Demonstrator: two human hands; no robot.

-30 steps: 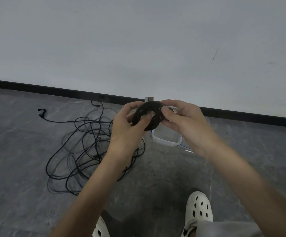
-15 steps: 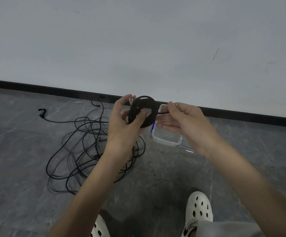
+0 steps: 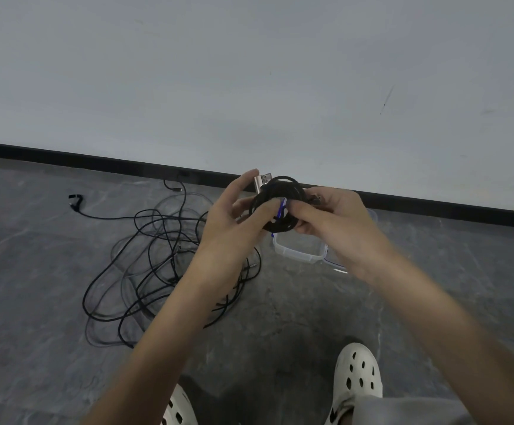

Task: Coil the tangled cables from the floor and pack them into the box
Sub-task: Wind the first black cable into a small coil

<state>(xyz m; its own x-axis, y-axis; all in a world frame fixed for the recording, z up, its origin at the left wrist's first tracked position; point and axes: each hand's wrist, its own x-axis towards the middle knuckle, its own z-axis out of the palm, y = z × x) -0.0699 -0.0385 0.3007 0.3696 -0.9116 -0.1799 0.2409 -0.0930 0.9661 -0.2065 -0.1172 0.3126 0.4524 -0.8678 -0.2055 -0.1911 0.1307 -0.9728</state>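
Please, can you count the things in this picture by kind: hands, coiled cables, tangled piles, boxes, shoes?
2 hands: left hand, right hand
1 coiled cable, held in both hands
1 tangled pile of cables on the floor
1 box
2 shoes: left shoe, right shoe
Total: 7

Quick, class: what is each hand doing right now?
Left hand: holds the coiled black cable.
Right hand: pinches the same coil.

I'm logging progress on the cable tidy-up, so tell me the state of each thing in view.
coiled cable, wound into a ring, held up in both hands
left hand, grips the coiled cable
right hand, pinches the coiled cable
tangled cables, loose on the floor
box, open, on the floor
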